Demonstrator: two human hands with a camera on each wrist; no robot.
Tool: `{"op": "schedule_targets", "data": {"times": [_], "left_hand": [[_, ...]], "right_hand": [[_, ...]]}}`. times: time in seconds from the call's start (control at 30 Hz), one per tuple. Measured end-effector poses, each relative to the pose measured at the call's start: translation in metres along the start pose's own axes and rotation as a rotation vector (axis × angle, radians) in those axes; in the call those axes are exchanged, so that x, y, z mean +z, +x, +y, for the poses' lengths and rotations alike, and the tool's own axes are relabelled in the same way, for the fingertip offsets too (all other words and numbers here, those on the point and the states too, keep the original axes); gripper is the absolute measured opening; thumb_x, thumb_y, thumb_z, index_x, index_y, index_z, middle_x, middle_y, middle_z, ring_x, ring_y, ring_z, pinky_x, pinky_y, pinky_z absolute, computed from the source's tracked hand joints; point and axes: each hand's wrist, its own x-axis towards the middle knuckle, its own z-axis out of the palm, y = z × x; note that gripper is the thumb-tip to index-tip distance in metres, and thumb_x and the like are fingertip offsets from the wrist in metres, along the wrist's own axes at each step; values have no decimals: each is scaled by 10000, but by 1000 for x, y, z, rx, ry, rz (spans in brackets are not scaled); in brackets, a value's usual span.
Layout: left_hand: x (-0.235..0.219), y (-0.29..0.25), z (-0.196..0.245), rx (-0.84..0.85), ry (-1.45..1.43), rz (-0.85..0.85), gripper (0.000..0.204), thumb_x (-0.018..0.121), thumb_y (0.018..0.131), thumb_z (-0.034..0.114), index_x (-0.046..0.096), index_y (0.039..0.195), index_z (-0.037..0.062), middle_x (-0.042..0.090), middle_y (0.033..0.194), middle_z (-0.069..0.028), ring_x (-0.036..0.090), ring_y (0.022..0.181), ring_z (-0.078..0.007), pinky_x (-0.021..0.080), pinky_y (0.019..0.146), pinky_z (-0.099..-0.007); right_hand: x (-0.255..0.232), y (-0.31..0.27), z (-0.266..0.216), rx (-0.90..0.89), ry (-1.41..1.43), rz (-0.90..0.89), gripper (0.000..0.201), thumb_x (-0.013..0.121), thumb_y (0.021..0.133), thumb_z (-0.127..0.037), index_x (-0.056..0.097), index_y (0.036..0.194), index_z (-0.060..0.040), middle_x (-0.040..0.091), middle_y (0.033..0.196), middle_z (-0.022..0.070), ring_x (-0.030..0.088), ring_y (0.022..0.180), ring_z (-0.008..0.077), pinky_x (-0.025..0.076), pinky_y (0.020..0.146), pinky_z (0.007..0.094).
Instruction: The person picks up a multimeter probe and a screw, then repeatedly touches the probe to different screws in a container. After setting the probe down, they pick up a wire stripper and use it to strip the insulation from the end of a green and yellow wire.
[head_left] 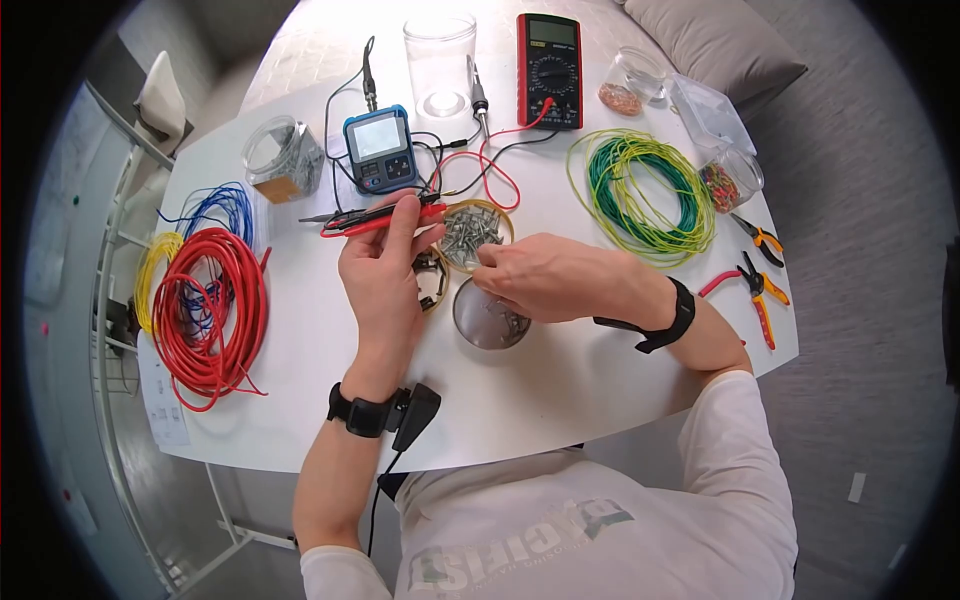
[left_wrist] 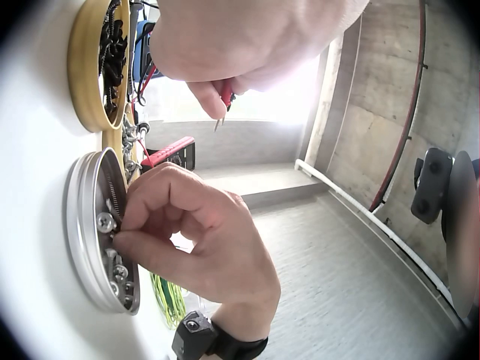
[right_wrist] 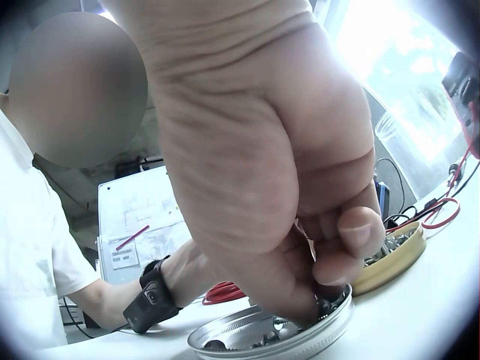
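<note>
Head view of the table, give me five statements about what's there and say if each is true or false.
1. The left hand holds red and black probes. True.
2. The right hand is gripping the multimeter. False: its fingers are at the silver dish.
3. The red wire coil lies right of the green coil. False: it lies left.
4. The multimeter is at the table's far side. True.
</note>
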Motion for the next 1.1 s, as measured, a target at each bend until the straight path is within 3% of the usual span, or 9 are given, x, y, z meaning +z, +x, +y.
{"op": "schedule_targets", "data": {"times": [0.3, 0.5, 0.57, 0.77, 0.83, 0.97, 1.1], "left_hand": [[0, 1, -1, 3, -8, 6, 231, 636, 921, 127, 622, 1074, -45, 655, 961, -100, 670, 837, -172, 584, 726, -265], [-1, 1, 0, 8, -14, 9, 227, 635, 922, 131, 625, 1069, -42, 660, 951, -97, 670, 834, -167, 583, 719, -261], [-1, 1, 0, 9, -17, 6, 226, 635, 922, 132, 626, 1068, -42, 660, 948, -96, 670, 833, -166, 583, 717, -259], [1, 1, 1, 1, -27, 18, 218, 638, 921, 129, 632, 1063, -36, 666, 940, -91, 668, 823, -155, 581, 697, -258], [-1, 3, -2, -6, -60, 4, 214, 649, 916, 136, 636, 1051, -30, 670, 939, -88, 663, 810, -144, 577, 694, -258], [-6, 2, -1, -56, -128, -12, 209, 655, 910, 144, 645, 1027, -30, 677, 907, -77, 651, 775, -117, 562, 698, -243], [-6, 4, -1, -56, -165, -23, 212, 658, 906, 130, 632, 1047, -26, 670, 913, -71, 645, 786, -104, 564, 676, -227]], "right_hand": [[0, 3, -3, 16, -35, -53, 116, 538, 878, -84, 521, 869, 30, 574, 813, 141, 625, 726, 318, 510, 635, 408], [0, 5, -6, -37, 20, 33, 197, 599, 875, -157, 505, 912, 12, 587, 812, 139, 633, 719, 314, 511, 624, 406], [0, 6, -6, 54, -33, 34, 240, 632, 859, -191, 504, 925, 1, 594, 822, 131, 635, 719, 310, 514, 617, 396], [3, 8, -5, 72, -177, -38, 242, 617, 876, -216, 523, 924, 2, 598, 826, 122, 639, 714, 299, 522, 608, 378], [5, 8, -7, 47, -152, 28, 155, 624, 777, -52, 563, 897, 25, 627, 813, 149, 659, 754, 316, 543, 613, 388], [0, 14, -14, 73, -53, -38, 139, 608, 803, -71, 568, 921, -9, 601, 859, 129, 640, 746, 320, 528, 650, 408], [-6, 17, -27, 31, -6, 26, 124, 606, 810, -87, 564, 907, -23, 587, 853, 124, 624, 741, 326, 512, 650, 415]]}}
